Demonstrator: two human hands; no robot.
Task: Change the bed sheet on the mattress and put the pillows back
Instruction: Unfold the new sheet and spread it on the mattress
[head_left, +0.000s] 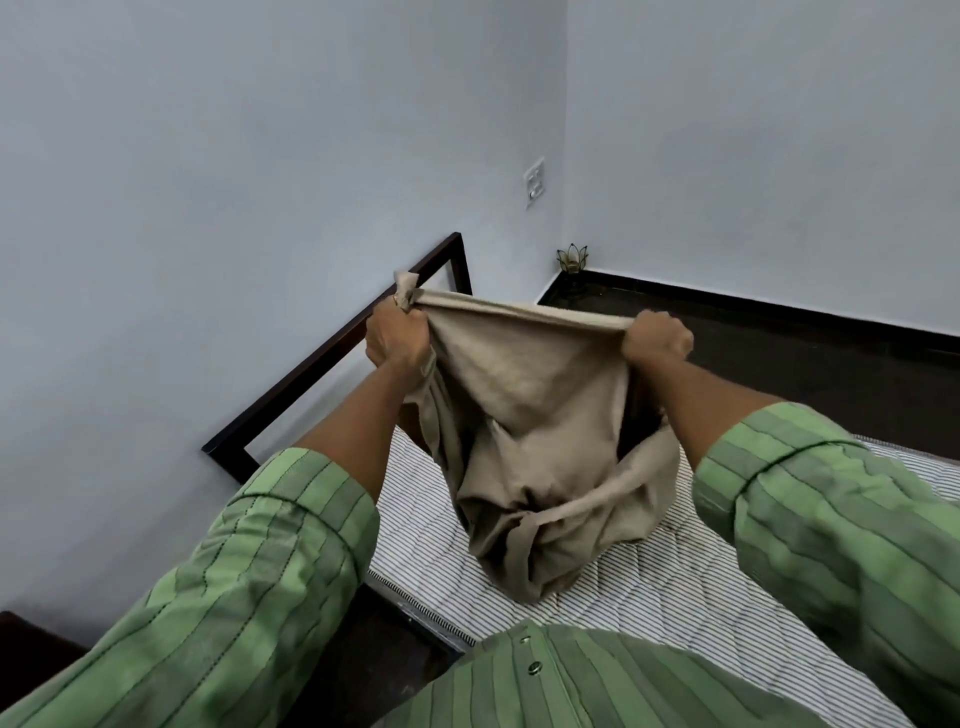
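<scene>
Item 1, fingers. Your left hand (392, 340) has its fingers curled tight round a bunched corner of the beige sheet (535, 415); a tuft of cloth stands up above the fist. Your right hand (655, 336) is likewise clenched on the same top edge, fingers wrapped over the hem.

Item 2, the sheet. Its upper edge runs taut between your two fists, held up above the bed. The rest hangs in a loose, crumpled mass whose lowest folds rest on the mattress (649, 613). Judged purpose: you hold the edge apart to find its length and open the cloth out for spreading.

Item 3, the mattress. Striped ticking, bare where visible; no sheet is fitted yet. No pillows are in view.

Item 4, surroundings. Dark bed frame (332, 348) along the pale wall, behind your left hand. Wall switch plate (534, 182) near the corner. Small ornament (571, 258) on the dark floor, in the corner, well apart from the bed.

Item 5, containers. None visible.
</scene>
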